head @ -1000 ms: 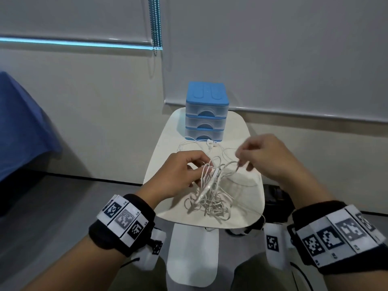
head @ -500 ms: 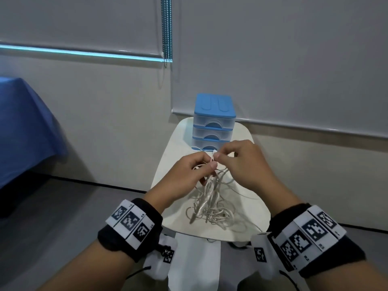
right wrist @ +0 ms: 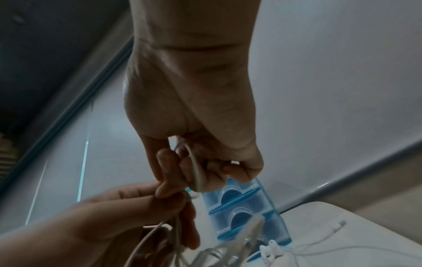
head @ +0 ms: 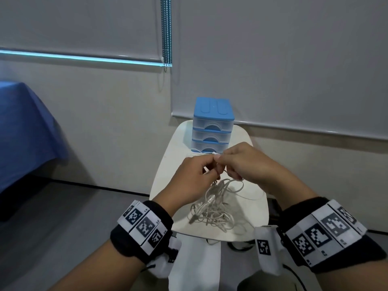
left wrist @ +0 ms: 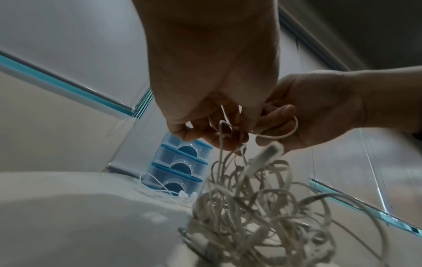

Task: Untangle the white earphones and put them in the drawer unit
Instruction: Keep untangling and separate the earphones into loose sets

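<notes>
A tangled bundle of whitish earphone cables (head: pixel 212 206) lies on the small white table (head: pixel 168 164), its top strands lifted. My left hand (head: pixel 211 168) pinches strands above the bundle (left wrist: pixel 262 207). My right hand (head: pixel 223 165) meets it fingertip to fingertip and holds a cable loop (right wrist: pixel 196 171) in its curled fingers. The blue drawer unit (head: pixel 213 124) stands at the table's far end with all three drawers closed. A thinner white earphone lead (right wrist: pixel 319 240) with its earbuds (right wrist: pixel 269 251) lies on the table in front of the unit.
The table is narrow, and its near edge (head: pixel 210 238) lies just past the bundle. A wall with roller blinds (head: pixel 294 59) rises right behind the drawer unit. A blue-covered surface (head: pixel 21 133) stands far left. Dark items sit on the floor at the right (head: pixel 275 206).
My right hand has moved left and closed in on my left hand, so the fingertips now meet above the bundle. The left hand has stayed on the strands.
</notes>
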Motion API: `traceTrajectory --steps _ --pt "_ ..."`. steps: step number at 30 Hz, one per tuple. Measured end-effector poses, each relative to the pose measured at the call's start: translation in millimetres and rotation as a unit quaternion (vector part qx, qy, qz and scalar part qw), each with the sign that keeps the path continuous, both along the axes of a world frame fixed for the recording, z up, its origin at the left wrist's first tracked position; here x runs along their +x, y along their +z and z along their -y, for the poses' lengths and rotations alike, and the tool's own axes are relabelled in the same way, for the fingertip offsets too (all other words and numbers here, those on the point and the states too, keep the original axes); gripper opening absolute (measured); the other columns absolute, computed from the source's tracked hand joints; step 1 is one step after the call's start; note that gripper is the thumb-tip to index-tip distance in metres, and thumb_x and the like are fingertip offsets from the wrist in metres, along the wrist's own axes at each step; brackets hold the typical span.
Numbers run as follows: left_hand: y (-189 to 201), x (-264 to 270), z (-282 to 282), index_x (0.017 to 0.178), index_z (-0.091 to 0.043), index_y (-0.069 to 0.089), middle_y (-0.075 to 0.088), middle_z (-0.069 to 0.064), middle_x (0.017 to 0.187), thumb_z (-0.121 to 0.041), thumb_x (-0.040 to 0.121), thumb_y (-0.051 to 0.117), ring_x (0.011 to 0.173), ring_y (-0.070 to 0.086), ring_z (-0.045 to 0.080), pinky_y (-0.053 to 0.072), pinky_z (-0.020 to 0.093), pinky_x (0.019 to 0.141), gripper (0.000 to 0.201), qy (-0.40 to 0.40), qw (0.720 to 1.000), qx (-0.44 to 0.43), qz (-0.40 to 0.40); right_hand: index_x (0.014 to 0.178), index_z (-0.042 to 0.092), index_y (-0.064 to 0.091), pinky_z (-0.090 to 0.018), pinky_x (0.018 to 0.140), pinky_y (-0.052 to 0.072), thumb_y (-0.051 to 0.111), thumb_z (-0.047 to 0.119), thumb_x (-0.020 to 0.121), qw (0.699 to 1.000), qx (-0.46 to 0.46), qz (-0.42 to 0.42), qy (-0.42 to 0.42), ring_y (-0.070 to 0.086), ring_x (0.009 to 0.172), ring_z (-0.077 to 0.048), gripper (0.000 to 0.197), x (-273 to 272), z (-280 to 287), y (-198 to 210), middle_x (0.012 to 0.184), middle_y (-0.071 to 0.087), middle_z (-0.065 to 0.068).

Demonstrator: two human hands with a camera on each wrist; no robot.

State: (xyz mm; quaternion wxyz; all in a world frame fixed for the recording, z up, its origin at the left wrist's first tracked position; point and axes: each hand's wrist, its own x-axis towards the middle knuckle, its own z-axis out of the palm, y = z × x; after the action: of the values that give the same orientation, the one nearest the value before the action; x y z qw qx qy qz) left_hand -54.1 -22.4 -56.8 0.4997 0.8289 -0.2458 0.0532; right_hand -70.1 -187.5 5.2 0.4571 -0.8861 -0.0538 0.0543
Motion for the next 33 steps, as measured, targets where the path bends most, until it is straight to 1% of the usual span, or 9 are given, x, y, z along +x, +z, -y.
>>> traceTrajectory --steps 4,7,10,13,16,20,24,27,33 --pt "-5.1 1.0 5.3 0.083 -0.017 0.069 0.071 -0.001 0.081 -0.015 0.096 0.064 0.065 0.056 0.007 0.048 0.031 0.071 0.014 0.013 1.000 -0.001 -0.027 0.076 0.007 0.063 -0.026 0.071 0.039 0.055 0.010 0.098 0.986 0.144 0.072 0.037 0.051 0.066 -0.005 0.024 -6.7 -5.0 2.8 0.074 0.060 -0.003" --pt "-11.7 -0.9 6.0 0.082 -0.021 0.071 0.072 -0.008 0.080 -0.021 0.099 0.066 0.061 0.056 -0.002 0.043 0.019 0.065 0.018 -0.008 0.999 0.007 -0.042 0.079 0.020 0.056 -0.038 0.082 0.038 0.052 0.021 0.099 0.918 0.379 0.109 0.047 0.061 0.093 -0.016 0.020 -9.6 -1.5 12.2 0.093 0.067 -0.003" --pt "-11.0 -0.8 2.7 0.088 -0.017 0.074 0.075 -0.004 0.085 -0.022 0.102 0.065 0.060 0.057 -0.003 0.044 0.015 0.065 0.017 -0.023 0.998 -0.018 -0.050 0.080 0.016 0.049 -0.031 0.068 0.049 0.047 0.020 0.102 0.848 0.524 0.081 0.022 0.057 0.063 -0.020 0.023 -13.1 3.7 21.6 0.071 0.054 -0.006" --pt "-5.5 3.1 -1.3 0.090 -0.015 0.075 0.076 -0.004 0.084 -0.023 0.102 0.065 0.063 0.058 0.005 0.048 0.020 0.066 0.017 -0.018 0.999 -0.021 -0.044 0.080 0.020 0.042 -0.026 0.047 0.034 0.053 0.020 0.103 0.903 0.417 0.075 -0.067 0.031 0.042 -0.011 0.026 -8.3 4.2 13.9 0.063 0.034 -0.003" --pt "-1.2 6.3 -3.6 0.087 -0.019 0.075 0.076 -0.008 0.082 -0.024 0.099 0.068 0.060 0.058 0.005 0.047 0.020 0.063 0.015 -0.008 1.000 -0.005 -0.020 0.086 0.019 0.042 -0.027 0.048 0.033 0.070 0.031 0.094 0.976 0.139 0.108 -0.126 0.039 0.049 -0.013 0.031 -1.7 4.5 -3.8 0.068 0.047 0.003" --pt "-0.5 8.2 -4.5 0.088 -0.019 0.078 0.074 -0.011 0.076 -0.016 0.096 0.070 0.059 0.058 0.004 0.046 0.018 0.063 0.012 -0.007 1.000 -0.002 -0.015 0.098 0.025 0.049 -0.027 0.054 0.036 0.078 0.037 0.083 0.992 -0.020 0.100 -0.068 0.046 0.057 -0.014 0.035 -5.5 1.8 -12.9 0.071 0.055 0.005" --pt "-3.3 8.6 -5.8 0.082 -0.019 0.076 0.069 -0.012 0.071 -0.023 0.095 0.074 0.058 0.059 0.004 0.042 0.014 0.059 0.014 -0.010 1.000 0.014 -0.023 0.079 0.018 0.063 -0.029 0.057 0.037 0.074 0.034 0.090 0.975 -0.200 0.092 -0.026 0.051 0.068 -0.016 0.022 -4.7 4.2 -7.9 0.075 0.058 0.003" --pt "-6.7 10.6 -7.3 0.082 -0.018 0.077 0.069 -0.015 0.069 -0.028 0.094 0.076 0.059 0.062 0.006 0.044 0.015 0.061 0.015 -0.004 0.999 0.007 -0.032 0.076 0.009 0.060 -0.033 0.062 0.038 0.068 0.023 0.094 0.979 -0.166 0.119 -0.011 0.047 0.068 -0.018 0.025 -4.2 8.8 -6.5 0.072 0.056 0.000" --pt "-12.4 12.0 -11.9 0.083 -0.016 0.078 0.066 -0.020 0.065 -0.025 0.095 0.075 0.057 0.060 0.007 0.044 0.017 0.061 0.015 0.007 0.999 0.017 -0.039 0.080 0.019 0.056 -0.033 0.080 0.040 0.058 0.018 0.102 0.955 0.245 0.160 -0.048 0.060 0.089 -0.006 0.022 -11.0 3.2 3.8 0.095 0.069 0.001"
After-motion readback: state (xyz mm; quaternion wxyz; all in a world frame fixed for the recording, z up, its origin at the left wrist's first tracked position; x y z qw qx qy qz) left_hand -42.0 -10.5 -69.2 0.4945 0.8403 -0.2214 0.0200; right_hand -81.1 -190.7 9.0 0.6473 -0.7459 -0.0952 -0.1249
